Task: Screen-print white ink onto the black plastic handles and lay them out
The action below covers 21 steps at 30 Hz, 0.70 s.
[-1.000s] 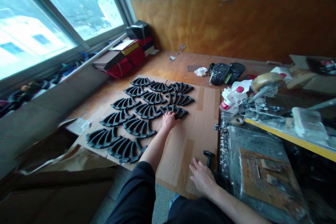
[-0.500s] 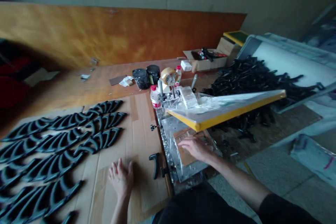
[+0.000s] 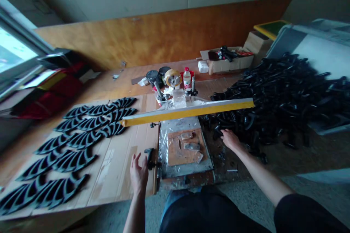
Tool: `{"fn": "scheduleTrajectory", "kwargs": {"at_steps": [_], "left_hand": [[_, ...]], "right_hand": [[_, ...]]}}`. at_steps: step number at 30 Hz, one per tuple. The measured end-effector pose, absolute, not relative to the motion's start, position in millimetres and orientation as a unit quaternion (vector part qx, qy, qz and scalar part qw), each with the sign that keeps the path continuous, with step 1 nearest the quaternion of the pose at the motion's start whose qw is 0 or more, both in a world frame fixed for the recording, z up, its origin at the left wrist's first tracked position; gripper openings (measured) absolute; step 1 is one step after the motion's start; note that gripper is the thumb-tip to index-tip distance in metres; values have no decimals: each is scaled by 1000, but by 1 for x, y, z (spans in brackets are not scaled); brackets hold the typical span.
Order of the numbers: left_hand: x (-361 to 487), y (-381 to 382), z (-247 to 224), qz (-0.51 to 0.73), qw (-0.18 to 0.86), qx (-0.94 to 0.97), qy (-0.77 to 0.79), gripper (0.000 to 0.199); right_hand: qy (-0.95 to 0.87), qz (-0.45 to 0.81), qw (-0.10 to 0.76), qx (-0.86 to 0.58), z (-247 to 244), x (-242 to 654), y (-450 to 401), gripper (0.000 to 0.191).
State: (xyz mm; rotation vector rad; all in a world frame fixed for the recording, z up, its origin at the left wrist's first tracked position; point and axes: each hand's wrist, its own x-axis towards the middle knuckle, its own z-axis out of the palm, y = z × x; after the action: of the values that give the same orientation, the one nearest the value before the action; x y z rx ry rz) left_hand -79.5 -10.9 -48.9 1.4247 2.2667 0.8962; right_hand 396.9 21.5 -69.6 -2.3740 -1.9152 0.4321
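My left hand (image 3: 139, 173) is open, fingers apart, over the cardboard beside a loose black plastic handle (image 3: 148, 153). My right hand (image 3: 231, 140) reaches to the near edge of a heap of black plastic handles (image 3: 262, 94); its fingertips close on one black handle (image 3: 218, 131) there. Between my hands lies a metal base plate (image 3: 180, 170) with a brown board (image 3: 172, 156) bearing several small blocks. Above it, a yellow-edged screen frame (image 3: 188, 113) is raised, clamped at the back. Rows of curved black handles (image 3: 75, 160) cover the left of the cardboard sheet (image 3: 120, 174).
Behind the frame stand a roll of tape (image 3: 172, 78), a red-capped bottle (image 3: 187, 78) and dark tubs (image 3: 153, 76). Farther right are an open carton (image 3: 232, 64) and a grey plastic crate (image 3: 290, 40). A wooden panel (image 3: 164, 40) runs along the back.
My right hand has moved from above the brown board to the heap on the right. My left hand has come closer to the loose handle. The view has turned, showing the frame edge-on.
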Motion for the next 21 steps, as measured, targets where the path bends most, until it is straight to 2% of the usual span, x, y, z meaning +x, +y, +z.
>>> {"fn": "scheduleTrajectory", "kwargs": {"at_steps": [6, 9, 13, 15, 17, 21], "left_hand": [[-84, -19, -44, 359, 160, 492, 777, 47], [-79, -8, -27, 406, 189, 483, 752, 44], [-51, 16, 17, 468, 252, 475, 701, 41], [-34, 29, 44, 496, 276, 488, 663, 41], [-17, 43, 71, 531, 297, 507, 611, 41], [7, 66, 118, 591, 338, 526, 510, 38]], "right_hand": [[-640, 103, 49, -759, -65, 403, 18, 24], [-679, 78, 131, -718, -49, 382, 16, 23], [-704, 216, 246, -631, -18, 319, 13, 29], [-723, 288, 242, -580, -7, 284, 15, 28], [-752, 291, 197, -558, -1, 255, 20, 20], [-793, 123, 108, -587, -2, 227, 32, 22]]}}
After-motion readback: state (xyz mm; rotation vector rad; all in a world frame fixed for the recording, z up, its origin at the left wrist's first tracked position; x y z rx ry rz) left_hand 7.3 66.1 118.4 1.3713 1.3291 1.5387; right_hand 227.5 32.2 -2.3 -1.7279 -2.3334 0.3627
